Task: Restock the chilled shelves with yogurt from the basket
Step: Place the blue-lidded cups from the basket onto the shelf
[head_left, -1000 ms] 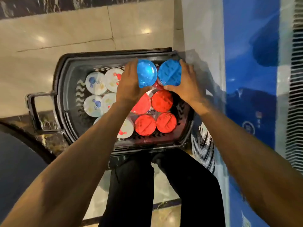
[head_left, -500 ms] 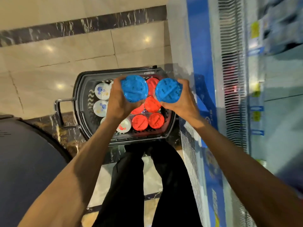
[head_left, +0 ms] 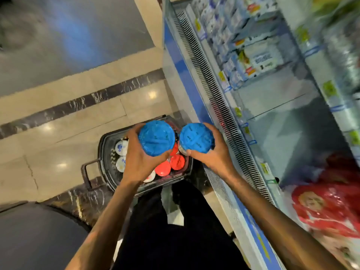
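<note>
My left hand (head_left: 139, 160) grips a blue-lidded yogurt cup (head_left: 156, 138) and my right hand (head_left: 216, 154) grips a second blue-lidded yogurt cup (head_left: 196, 137). Both cups are held side by side, high above the black basket (head_left: 104, 152) on the floor. In the basket I see red-lidded cups (head_left: 176, 162) and white-lidded cups (head_left: 121, 148), partly hidden by my hands. The chilled shelves (head_left: 276, 117) stand open to the right, with a bare stretch of shelf at mid height.
White and blue cartons (head_left: 245, 61) fill the upper shelf, red packages (head_left: 327, 207) lie lower right. A blue cabinet edge with a metal grille (head_left: 220, 106) runs between me and the shelves. A dark rounded object (head_left: 37, 236) sits at bottom left. My dark trouser legs stand behind the basket.
Both hands have lifted the two blue-lidded cups up out of the basket. The view has swung up and right, bringing the chilled shelves into sight.
</note>
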